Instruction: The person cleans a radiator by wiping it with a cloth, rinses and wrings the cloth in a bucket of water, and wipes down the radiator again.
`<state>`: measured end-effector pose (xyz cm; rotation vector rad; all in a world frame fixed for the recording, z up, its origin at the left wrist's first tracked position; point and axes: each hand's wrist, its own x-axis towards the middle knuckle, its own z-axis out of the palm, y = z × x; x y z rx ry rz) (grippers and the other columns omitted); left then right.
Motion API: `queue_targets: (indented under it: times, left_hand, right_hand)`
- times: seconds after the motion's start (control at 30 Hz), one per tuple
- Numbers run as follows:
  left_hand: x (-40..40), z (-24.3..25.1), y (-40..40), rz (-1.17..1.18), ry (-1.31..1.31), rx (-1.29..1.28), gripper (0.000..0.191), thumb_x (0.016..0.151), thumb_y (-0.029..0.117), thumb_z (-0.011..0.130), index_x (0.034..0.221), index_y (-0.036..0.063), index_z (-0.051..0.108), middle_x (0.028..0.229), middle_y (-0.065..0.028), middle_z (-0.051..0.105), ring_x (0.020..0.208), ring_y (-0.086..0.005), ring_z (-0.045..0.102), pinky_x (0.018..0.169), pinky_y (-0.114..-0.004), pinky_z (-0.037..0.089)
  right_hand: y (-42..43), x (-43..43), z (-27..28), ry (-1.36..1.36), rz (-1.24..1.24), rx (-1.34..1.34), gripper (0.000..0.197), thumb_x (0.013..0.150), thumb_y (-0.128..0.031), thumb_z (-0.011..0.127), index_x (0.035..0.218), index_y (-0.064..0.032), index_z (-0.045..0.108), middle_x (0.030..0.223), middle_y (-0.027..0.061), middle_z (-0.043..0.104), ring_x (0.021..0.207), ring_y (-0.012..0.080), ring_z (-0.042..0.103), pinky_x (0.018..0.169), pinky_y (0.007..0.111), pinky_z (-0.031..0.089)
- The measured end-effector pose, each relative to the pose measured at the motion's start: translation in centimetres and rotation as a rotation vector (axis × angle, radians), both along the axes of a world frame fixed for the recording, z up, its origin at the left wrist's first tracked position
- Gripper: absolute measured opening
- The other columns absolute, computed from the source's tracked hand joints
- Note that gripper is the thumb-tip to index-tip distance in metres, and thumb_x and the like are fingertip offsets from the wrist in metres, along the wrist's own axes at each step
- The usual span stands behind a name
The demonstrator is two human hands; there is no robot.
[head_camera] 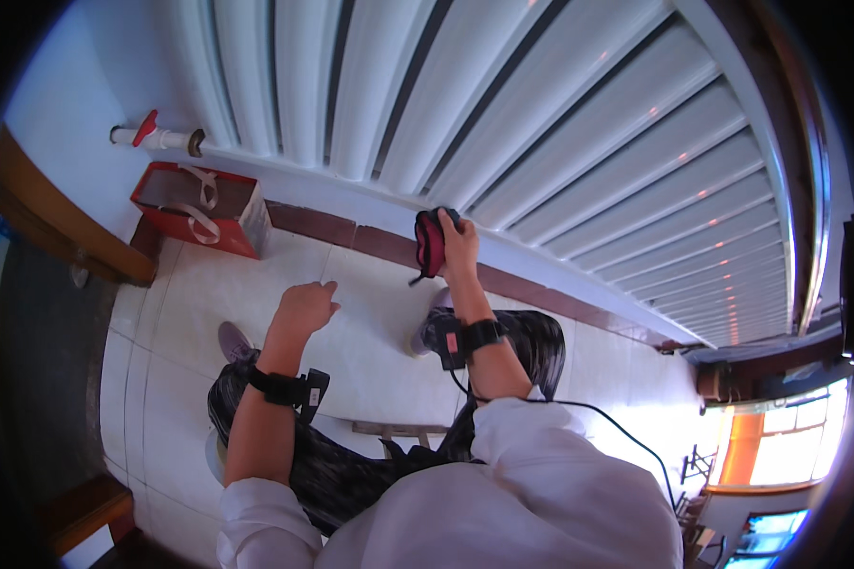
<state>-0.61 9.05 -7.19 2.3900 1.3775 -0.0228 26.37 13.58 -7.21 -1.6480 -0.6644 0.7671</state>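
Observation:
My right hand (461, 243) grips a small dark-red zippered pouch (430, 245) with black edging. It is held up in front of the lower edge of a white column radiator (462, 128), thumb over the pouch's top. My left hand (306, 307) hangs over the tiled floor, back toward me and fingers curled. No object shows in it, but the palm is hidden. Black straps with small box-shaped devices are on both forearms, a left strap device (313, 395) and a right strap device (452, 343). A black cable runs from the right one.
A red paper gift bag (213, 238) with ribbon handles stands by the wall, below a white pipe with a red valve handle (145, 128). A wooden door frame (64, 220) is at left. Part of a wooden stool (398, 429) shows beneath me. A bright window (790, 444) is far right.

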Motion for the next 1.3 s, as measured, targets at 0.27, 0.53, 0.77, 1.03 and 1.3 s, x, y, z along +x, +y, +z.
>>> queue_targets:
  times: [0.27,0.53,0.77,1.03,1.3]
  left_hand:
    - [-0.3,0.8,-0.9,0.082,-0.08,-0.04,0.033,0.084,0.034,0.05,0.103,0.0072,0.056,0.089,-0.0146,0.062,0.088,-0.0315,0.058,0.075,-0.042,0.045]
    - [2.4,2.5,-7.7,0.284,-1.133,-0.51,0.048,0.091,0.036,0.046,0.125,0.0025,0.044,0.108,-0.0075,0.058,0.101,-0.0145,0.053,0.087,-0.029,0.039]
    - [2.4,3.1,-17.5,0.837,-1.49,-0.441,0.043,0.081,0.021,0.065,0.115,0.0,0.048,0.089,-0.0044,0.058,0.081,-0.0094,0.053,0.07,-0.023,0.044]
    - [-1.1,7.7,-26.8,1.333,-1.648,0.134,0.023,0.076,0.016,0.068,0.088,0.0073,0.051,0.072,0.005,0.043,0.065,-0.0038,0.041,0.055,-0.02,0.034]
    - [-16.9,0.6,-35.0,1.727,-1.564,0.358,0.024,0.077,0.018,0.067,0.09,0.005,0.051,0.08,0.0002,0.053,0.072,-0.0076,0.051,0.065,-0.021,0.043]
  right_hand:
    - [-8.3,-5.2,1.9,-0.046,0.647,0.033,0.03,0.076,-0.018,0.063,0.099,-0.0017,0.054,0.09,0.0057,0.059,0.084,0.0137,0.054,0.076,0.026,0.043]
    - [-15.4,-6.1,3.6,1.042,0.462,0.084,0.026,0.086,-0.014,0.04,0.106,-0.0023,0.053,0.101,0.0062,0.057,0.094,0.0185,0.054,0.086,0.032,0.042]
    - [-18.9,-9.6,4.4,1.507,0.683,-0.071,0.063,0.085,-0.052,0.04,0.12,-0.0005,0.048,0.122,0.0128,0.051,0.113,0.0268,0.047,0.101,0.039,0.032]
    - [-21.1,-12.6,8.8,0.651,1.2,0.029,0.05,0.08,-0.008,0.048,0.128,0.0023,0.037,0.127,0.0172,0.045,0.114,0.0281,0.047,0.098,0.036,0.036]
    - [-20.5,-5.9,7.2,0.267,0.829,0.076,0.038,0.089,-0.015,0.047,0.123,-0.0005,0.042,0.117,0.0148,0.053,0.103,0.0203,0.054,0.085,0.029,0.044]
